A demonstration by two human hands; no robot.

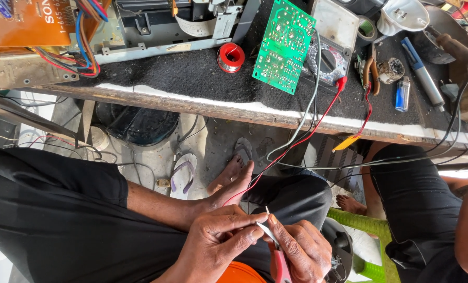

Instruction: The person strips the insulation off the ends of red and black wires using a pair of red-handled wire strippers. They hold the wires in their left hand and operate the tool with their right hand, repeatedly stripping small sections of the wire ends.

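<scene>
Left hand (221,241): low in the view, over the lap; thumb and forefinger pinched together on the end of a thin red wire (296,144), right beside the tool's tip.
Right hand (304,251): curled tight around red-handled cutters (278,259); the metal tip points up between both hands' fingers, touching the left forefinger.
Red wire: runs from the pinch up across the knee to the bench edge, beside a grey wire (310,112).
Bench (192,73): dark mat on top; green circuit board (283,44) leaning on a meter (331,55); red solder spool (230,56) just left of the board; blue lighter (402,94) and pliers (370,71) to the right.
Floor: bare foot (228,175) near a sandal (183,175).
Far right: another person's leg in dark shorts (417,204).
</scene>
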